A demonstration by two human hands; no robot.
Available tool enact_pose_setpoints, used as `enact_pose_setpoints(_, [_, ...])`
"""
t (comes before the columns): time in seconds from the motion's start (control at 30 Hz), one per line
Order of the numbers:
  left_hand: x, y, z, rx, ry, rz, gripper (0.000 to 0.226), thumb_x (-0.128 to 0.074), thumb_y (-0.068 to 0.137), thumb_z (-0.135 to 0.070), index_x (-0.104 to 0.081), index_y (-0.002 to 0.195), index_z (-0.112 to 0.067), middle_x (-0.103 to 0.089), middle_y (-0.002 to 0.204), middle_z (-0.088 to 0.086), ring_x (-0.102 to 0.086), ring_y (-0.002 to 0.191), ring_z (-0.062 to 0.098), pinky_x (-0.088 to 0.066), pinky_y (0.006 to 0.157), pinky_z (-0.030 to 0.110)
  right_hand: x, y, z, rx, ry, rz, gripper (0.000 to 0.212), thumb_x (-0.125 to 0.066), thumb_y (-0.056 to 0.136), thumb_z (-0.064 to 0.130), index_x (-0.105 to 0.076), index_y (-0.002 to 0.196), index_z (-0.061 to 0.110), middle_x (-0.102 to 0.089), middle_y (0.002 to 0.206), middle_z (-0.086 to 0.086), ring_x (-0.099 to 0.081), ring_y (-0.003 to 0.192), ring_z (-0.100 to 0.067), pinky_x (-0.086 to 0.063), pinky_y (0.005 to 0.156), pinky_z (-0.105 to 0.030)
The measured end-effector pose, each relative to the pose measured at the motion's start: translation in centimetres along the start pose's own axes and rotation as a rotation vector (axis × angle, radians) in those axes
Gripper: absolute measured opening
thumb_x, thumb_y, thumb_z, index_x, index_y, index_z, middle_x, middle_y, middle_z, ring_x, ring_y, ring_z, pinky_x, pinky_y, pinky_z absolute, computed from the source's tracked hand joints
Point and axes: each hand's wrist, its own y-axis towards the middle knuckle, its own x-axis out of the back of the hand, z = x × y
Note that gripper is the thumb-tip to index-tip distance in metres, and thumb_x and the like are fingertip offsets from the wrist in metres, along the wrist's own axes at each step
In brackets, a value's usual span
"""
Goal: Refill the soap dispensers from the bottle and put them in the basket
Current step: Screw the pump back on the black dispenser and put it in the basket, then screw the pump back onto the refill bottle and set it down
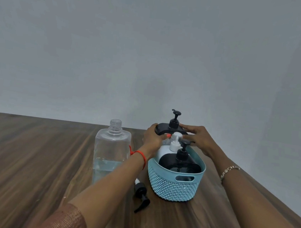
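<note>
Placement step, I judge: my left hand (152, 137) and right hand (198, 139) clasp a black dispenser (170, 129) at the far end of the blue basket (173, 187). Next I'd seat it beside the others, then release.

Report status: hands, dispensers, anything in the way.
Left hand and right hand both grip the far black dispenser at the basket's back end. Two dispensers already inside. Loose pump head beside basket, clear bottle uncapped; neither blocking.
</note>
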Motion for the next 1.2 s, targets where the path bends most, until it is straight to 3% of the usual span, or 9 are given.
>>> enact_pose_setpoints(0.17, [0.0,-0.1,0.9,-0.017,0.155,0.076,0.031,-0.068,0.080,-0.010,-0.061,0.108,0.000,-0.065,0.111,0.018,-0.060,0.105,0.032,-0.047,0.095,0.044,-0.3,-0.6,-2.1,-0.002,0.018,-0.075,0.044,-0.061,0.074,-0.020,-0.062,0.115,-0.004,-0.066,0.105,-0.014,-0.060,0.079,-0.009,-0.047,0.053,-0.007])
enact_pose_setpoints(0.33, [-0.1,-0.2,1.1,-0.049,0.342,0.064,0.019,-0.069,0.080,-0.013,-0.064,0.074,0.004,-0.066,0.094,0.029,-0.056,0.075,0.025,-0.043,0.059,0.029,-0.4,-0.4,-3.0,0.053,-0.056,-0.110,0.033,-0.062,0.072,-0.017,-0.070,0.101,-0.001,-0.069,0.089,-0.008,-0.061,0.057,0.009,-0.045,0.051,-0.003])
enact_pose_setpoints(0.43, [-0.1,-0.2,1.2,-0.068,0.414,0.053,0.029,-0.067,0.082,-0.013,-0.061,0.081,0.015,-0.064,0.094,0.033,-0.053,0.068,0.028,-0.031,0.055,0.024,-0.1,-0.3,-3.1,0.060,-0.115,-0.064,0.031,-0.064,0.073,-0.012,-0.072,0.099,0.004,-0.070,0.088,-0.007,-0.061,0.069,-0.005,-0.048,0.054,-0.006])
enact_pose_setpoints(0.53, [-0.1,0.0,1.2,-0.100,0.500,0.060,0.027,-0.062,0.084,-0.010,-0.056,0.065,0.008,-0.062,0.095,0.034,-0.054,0.067,0.034,-0.031,0.048,0.025,0.0,-0.4,-3.1,0.088,-0.182,-0.050,0.028,-0.066,0.075,-0.008,-0.072,0.098,0.008,-0.070,0.077,0.005,-0.057,0.057,0.009,-0.043,0.051,-0.003])
enact_pose_setpoints(0.67, [0.0,0.0,0.8,-0.095,0.580,0.102,0.026,-0.059,0.087,-0.012,-0.055,0.071,0.008,-0.060,0.100,0.034,-0.058,0.095,0.042,-0.046,0.076,0.046,-0.2,-0.5,-3.0,0.071,-0.278,-0.015,0.016,-0.063,0.080,-0.003,-0.074,0.080,0.008,-0.046,0.035,0.016,-0.037,0.035,0.003,-0.027,0.039,-0.005])
enact_pose_setpoints(0.73, [0.0,0.2,0.9,-0.091,0.621,0.134,0.029,-0.055,0.090,-0.013,-0.054,0.092,0.016,-0.059,0.106,0.033,-0.056,0.101,0.042,-0.045,0.081,0.046,-0.3,-0.4,-3.1,0.047,-0.359,-0.007,0.025,-0.061,0.084,0.002,-0.062,0.059,0.000,-0.035,0.043,0.009,-0.025,0.042,-0.004,-0.020,0.038,-0.010])
enact_pose_setpoints(0.97, [-0.2,0.6,1.4,-0.113,0.724,0.201,0.027,-0.047,0.094,-0.013,-0.053,0.101,0.013,-0.057,0.111,0.030,-0.055,0.104,0.041,-0.044,0.081,0.040,-0.5,-0.2,-2.8,-0.009,-0.498,0.046,0.037,-0.050,0.087,-0.002,-0.041,0.055,0.014,-0.041,0.059,-0.006,-0.034,0.056,-0.013,-0.027,0.052,-0.026])
enact_pose_setpoints(1.1, [0.0,0.1,1.3,-0.128,0.740,0.228,0.027,-0.045,0.095,-0.012,-0.052,0.103,0.012,-0.055,0.113,0.029,-0.054,0.104,0.038,-0.041,0.080,0.037,-0.2,-0.7,-2.2,-0.034,-0.530,0.037,0.021,-0.048,0.084,-0.006,-0.062,0.073,0.004,-0.054,0.070,-0.009,-0.046,0.069,-0.018,-0.033,0.057,-0.026])
enact_pose_setpoints(1.2, [0.3,-0.9,0.5,-0.152,0.720,0.207,0.023,-0.043,0.094,-0.006,-0.051,0.102,0.014,-0.053,0.113,0.030,-0.052,0.104,0.038,-0.036,0.074,0.031,0.3,-1.4,-1.2,-0.033,-0.334,-0.116,0.029,-0.051,0.084,-0.011,-0.067,0.107,-0.001,-0.067,0.098,-0.014,-0.059,0.092,-0.024,-0.050,0.083,-0.032])
